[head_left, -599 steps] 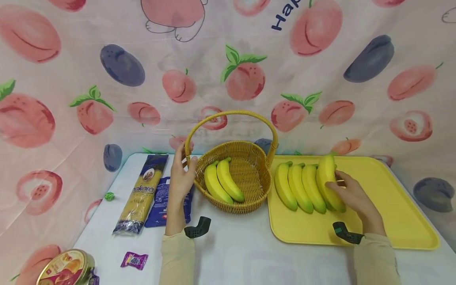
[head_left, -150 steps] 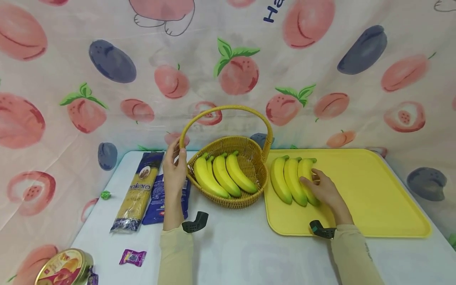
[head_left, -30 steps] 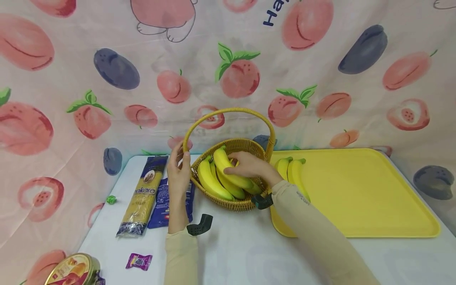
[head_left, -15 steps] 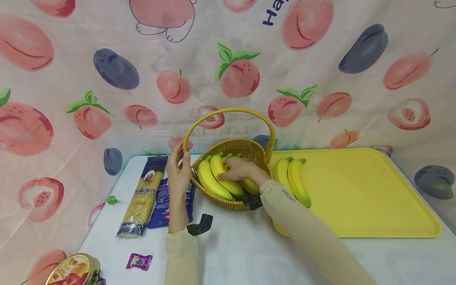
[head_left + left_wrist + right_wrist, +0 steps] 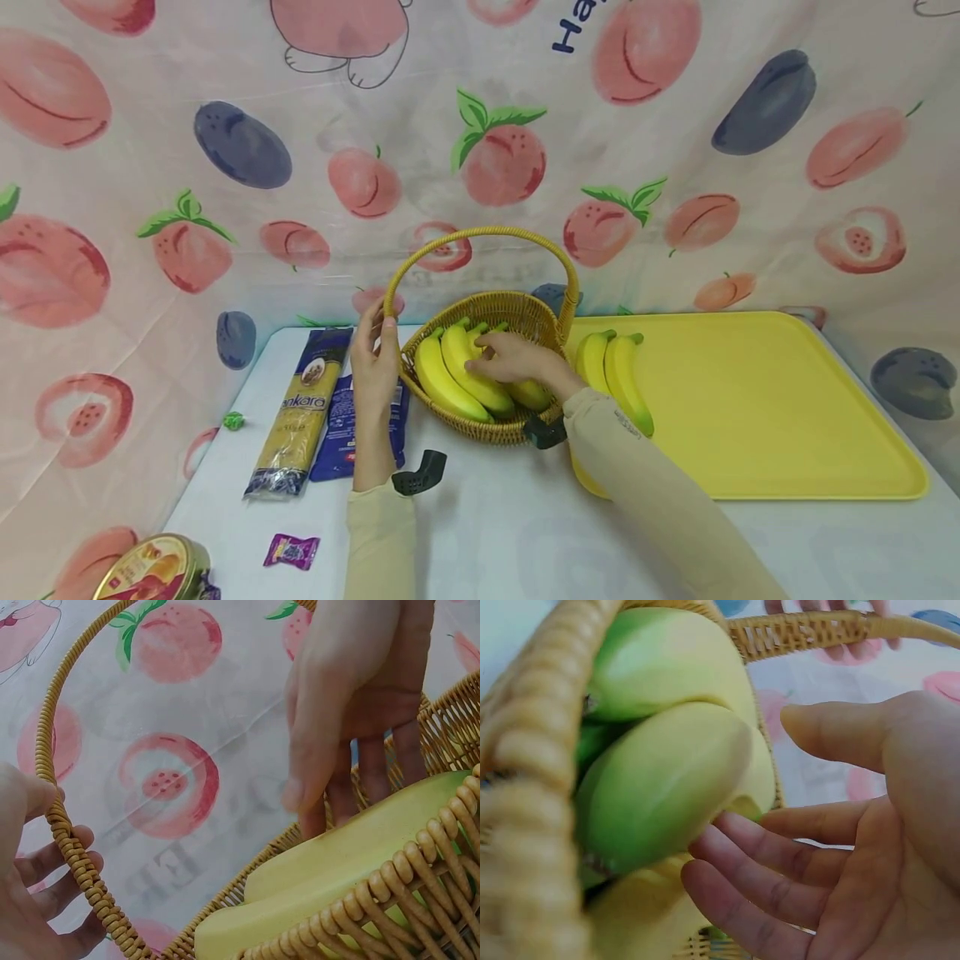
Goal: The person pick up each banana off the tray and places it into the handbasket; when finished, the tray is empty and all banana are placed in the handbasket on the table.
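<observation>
I see my left hand [image 5: 377, 367] at the basket [image 5: 517, 312], fingers curled round the foot of its handle [image 5: 480, 236] on the left side; the left wrist view shows the fingers [image 5: 52, 866] wrapped about the woven handle [image 5: 71, 847]. My right hand [image 5: 513, 357] reaches into the basket and lies on the bananas [image 5: 457, 375] there, fingers loosely spread and fairly straight. In the right wrist view the palm is open, the fingertips [image 5: 720, 859] touching a banana [image 5: 660, 784] without closing round it. I count at least three bananas in the basket, lying side by side with their green tips toward the far rim; my hand hides part of them.

The basket stands on the white counter [image 5: 480, 525], touching or just beside the yellow tray [image 5: 765, 400] on its right. Two more bananas [image 5: 615, 379] lie on the tray's left end, partly behind my right sleeve [image 5: 652, 500].

Left of the basket lie a spaghetti pack [image 5: 300, 412] and a blue packet [image 5: 341, 425], just beside my left wrist. Nearer me are a purple candy [image 5: 291, 551] and a round tin [image 5: 146, 571]; a small green thing [image 5: 233, 421] sits by the counter's left edge.
</observation>
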Demonstrator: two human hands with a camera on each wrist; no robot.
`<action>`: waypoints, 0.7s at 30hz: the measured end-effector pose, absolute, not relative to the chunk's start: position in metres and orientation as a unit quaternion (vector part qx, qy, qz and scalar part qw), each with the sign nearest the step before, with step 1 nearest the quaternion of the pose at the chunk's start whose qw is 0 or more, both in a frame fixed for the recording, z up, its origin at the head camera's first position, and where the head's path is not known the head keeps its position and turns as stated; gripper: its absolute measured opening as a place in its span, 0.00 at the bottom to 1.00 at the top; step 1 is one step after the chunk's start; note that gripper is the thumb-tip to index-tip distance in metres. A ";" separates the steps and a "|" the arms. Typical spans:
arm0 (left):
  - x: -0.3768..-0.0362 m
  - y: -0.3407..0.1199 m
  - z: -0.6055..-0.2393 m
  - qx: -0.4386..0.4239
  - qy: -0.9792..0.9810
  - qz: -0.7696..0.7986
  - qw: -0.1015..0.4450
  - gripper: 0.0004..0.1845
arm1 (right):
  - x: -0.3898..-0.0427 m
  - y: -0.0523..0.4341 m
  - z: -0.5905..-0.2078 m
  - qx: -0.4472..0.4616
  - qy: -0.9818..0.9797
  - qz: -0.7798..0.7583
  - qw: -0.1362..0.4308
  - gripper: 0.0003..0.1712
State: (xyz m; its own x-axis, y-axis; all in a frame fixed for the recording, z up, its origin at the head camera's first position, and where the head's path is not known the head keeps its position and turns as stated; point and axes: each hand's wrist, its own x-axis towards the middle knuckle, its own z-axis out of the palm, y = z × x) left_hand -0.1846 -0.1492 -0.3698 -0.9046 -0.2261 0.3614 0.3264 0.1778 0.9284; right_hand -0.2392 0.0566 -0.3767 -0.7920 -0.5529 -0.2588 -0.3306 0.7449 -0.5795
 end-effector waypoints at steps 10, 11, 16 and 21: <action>-0.184 -0.148 -0.369 -0.042 -0.738 -0.637 0.221 0.20 | -0.226 0.099 -0.381 -0.237 0.892 -0.344 0.171 0.30; -0.184 -0.148 -0.369 -0.042 -0.738 -0.636 0.220 0.20 | -0.224 0.103 -0.382 -0.239 0.893 -0.346 0.160 0.29; -0.183 -0.148 -0.369 -0.047 -0.738 -0.635 0.223 0.21 | -0.215 0.120 -0.387 -0.236 0.888 -0.375 0.122 0.25; -0.182 -0.147 -0.369 -0.043 -0.741 -0.632 0.222 0.21 | -0.206 0.136 -0.390 -0.223 0.878 -0.413 0.098 0.22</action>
